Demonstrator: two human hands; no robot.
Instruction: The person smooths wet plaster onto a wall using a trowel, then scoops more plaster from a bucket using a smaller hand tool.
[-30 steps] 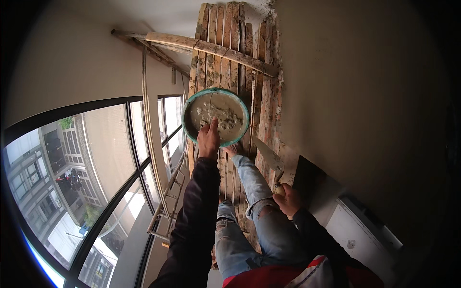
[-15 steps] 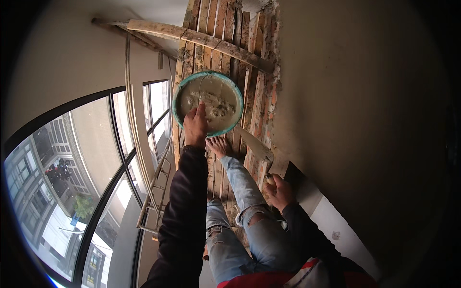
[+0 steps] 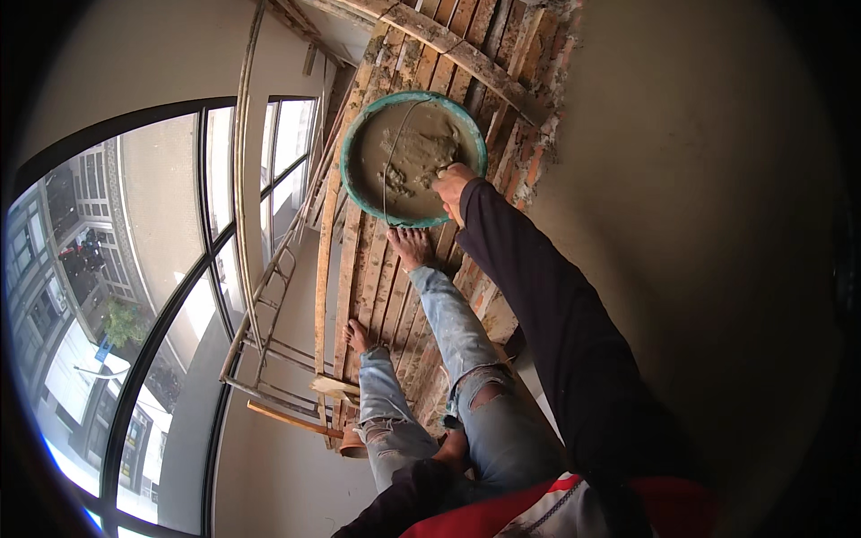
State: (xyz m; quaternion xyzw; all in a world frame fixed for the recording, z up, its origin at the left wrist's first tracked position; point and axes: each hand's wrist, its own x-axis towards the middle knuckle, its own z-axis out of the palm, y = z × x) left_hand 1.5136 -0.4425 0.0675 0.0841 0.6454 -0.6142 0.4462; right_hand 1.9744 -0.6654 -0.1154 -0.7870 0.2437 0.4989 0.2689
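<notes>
A round bucket with a green rim (image 3: 351, 190) stands on the plank platform, filled with wet grey mortar (image 3: 377, 143) that is lumpy in the middle. Its thin wire handle (image 3: 386, 170) lies across the left part of the opening. At the bucket's right side my right hand (image 3: 455, 190) is closed around the handle of a trowel; the blade is sunk in the mortar or hidden by the hand. My left hand (image 3: 454, 450) is low between my thighs, away from the bucket, its fingers mostly hidden.
My bare feet stand on gapped, mortar-spattered planks (image 3: 359, 269). A loose board (image 3: 466, 58) crosses them beyond the bucket. A plastered wall (image 3: 682, 206) rises at right. Metal scaffold tubing (image 3: 269, 309) and tall windows (image 3: 170, 269) are at left. A reddish-brown pot (image 3: 352, 445) sits below.
My left hand has let go of the bucket's wire handle and drawn back to my thighs. My right hand has carried the trowel forward to the mortar. The wire now lies farther left.
</notes>
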